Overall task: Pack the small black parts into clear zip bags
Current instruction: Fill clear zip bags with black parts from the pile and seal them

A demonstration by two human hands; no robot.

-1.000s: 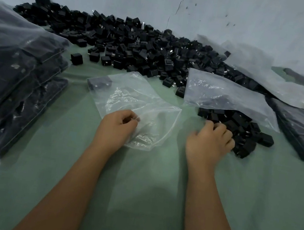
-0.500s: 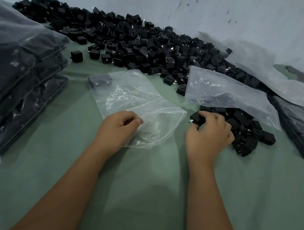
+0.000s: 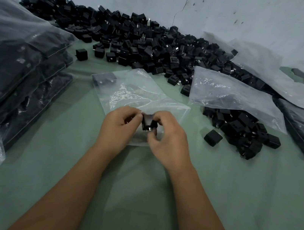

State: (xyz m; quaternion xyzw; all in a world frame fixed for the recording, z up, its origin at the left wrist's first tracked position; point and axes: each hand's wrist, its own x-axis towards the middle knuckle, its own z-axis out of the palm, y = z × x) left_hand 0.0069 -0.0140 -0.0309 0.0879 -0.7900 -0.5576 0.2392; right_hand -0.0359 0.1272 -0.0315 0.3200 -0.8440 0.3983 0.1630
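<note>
One small black part (image 3: pixel 148 122) sits pinched in the fingers of the right hand (image 3: pixel 167 137) at the mouth of the clear zip bag (image 3: pixel 130 93), whose near edge the left hand (image 3: pixel 118 127) nips between curled fingertips. Hard, light and boxy with metal prongs, it looks easiest held by its flat sides, while the bag is limp, slippery film best held at its lip; another part (image 3: pixel 104 78) lies at the bag's far corner, and the loose heap (image 3: pixel 243 133) waits to the bag's right on the green surface (image 3: pixel 254 190)
</note>
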